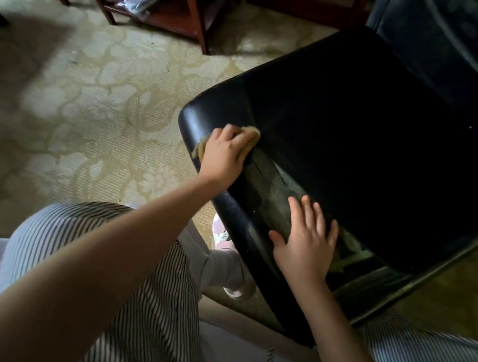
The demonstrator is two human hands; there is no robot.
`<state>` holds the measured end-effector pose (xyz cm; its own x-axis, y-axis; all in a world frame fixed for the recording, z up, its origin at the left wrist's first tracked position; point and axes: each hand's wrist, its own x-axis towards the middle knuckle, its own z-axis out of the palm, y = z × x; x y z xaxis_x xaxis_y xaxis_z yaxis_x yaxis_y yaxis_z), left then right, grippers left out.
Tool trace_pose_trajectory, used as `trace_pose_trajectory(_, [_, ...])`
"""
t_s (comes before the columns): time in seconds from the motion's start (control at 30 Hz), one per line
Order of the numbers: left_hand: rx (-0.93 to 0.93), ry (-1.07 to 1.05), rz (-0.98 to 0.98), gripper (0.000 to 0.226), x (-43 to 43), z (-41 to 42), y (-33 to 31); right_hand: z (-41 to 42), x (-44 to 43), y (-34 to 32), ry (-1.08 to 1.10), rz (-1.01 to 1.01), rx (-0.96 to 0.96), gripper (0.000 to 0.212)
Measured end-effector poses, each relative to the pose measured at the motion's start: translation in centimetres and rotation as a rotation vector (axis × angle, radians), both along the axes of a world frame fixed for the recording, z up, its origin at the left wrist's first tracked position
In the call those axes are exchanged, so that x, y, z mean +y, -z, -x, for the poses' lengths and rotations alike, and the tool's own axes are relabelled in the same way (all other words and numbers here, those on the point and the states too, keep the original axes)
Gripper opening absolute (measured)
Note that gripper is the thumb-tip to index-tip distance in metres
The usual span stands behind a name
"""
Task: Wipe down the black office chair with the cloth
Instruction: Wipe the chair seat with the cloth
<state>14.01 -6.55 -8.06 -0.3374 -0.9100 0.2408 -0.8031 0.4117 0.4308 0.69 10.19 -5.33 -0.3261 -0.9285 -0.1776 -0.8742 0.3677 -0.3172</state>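
- The black office chair (363,131) fills the right of the scene.
- The left hand (225,155) curls its fingers over the tan cloth (253,135), pressing it on the seat's left corner.
- The right hand (305,248) lies flat, fingers spread, on the seat's near edge.

Wore loose trousers of thin dark-and-pale vertical stripes (155,277), gathered in soft folds over both knees. Was bare-armed from the lower edge of the frame up to the left hand (226,154) and the right hand (305,246). Had on the one foot in view a pale grey sock (218,266) and a soft pink-and-white slipper (221,234), marked near the toe with a small printed motif too blurred to read.
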Motion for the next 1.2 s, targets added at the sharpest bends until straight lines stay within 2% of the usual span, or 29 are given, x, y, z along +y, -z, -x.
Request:
trace_pose_trajectory(0.07, [0.023, 0.038, 0.004, 0.037, 3.1, 0.2, 0.2, 0.0, 0.0, 0.0, 0.01, 0.016, 0.007, 0.074])
trace_pose_trajectory(0.33, [0.174, 0.084, -0.055, 0.034, 14.3, 1.6, 1.8, 1.0, 0.2, -1.3, -0.051, -0.13, 0.009, 0.074])
trace_pose_trajectory(0.47, [0.179, 0.136, -0.02, 0.03, 11.6, 1.6, 0.6, 2.1, 1.1, -2.5, 0.049, -0.128, -0.007, 0.083])
trace_pose_trajectory(0.57, [0.163, -0.033, -0.038, 0.029, 6.6, 1.9, -1.5, 3.3, 2.4, -2.6, 0.029, -0.092, 0.008, 0.086])
trace_pose_trajectory(0.8, [-0.08, -0.153, -0.089, 0.035, -6.2, 1.5, -3.4, 4.9, 3.2, -2.0, 0.021, -0.265, 0.061, 0.087])
trace_pose_trajectory(0.87, [-0.189, -0.195, -0.138, 0.037, -6.5, 2.2, -2.8, 4.6, 2.9, -1.9, 0.042, -0.275, 0.062, 0.086])
trace_pose_trajectory(0.97, [-0.218, -0.215, -0.121, 0.037, -5.7, 3.1, -2.3, 4.5, 2.9, -1.6, 0.059, -0.256, 0.057, 0.085])
trace_pose_trajectory(1.2, [-0.136, 0.057, -0.069, 0.038, 0.6, 3.3, -1.3, 4.4, 3.2, -1.3, 0.08, -0.192, 0.06, 0.085])
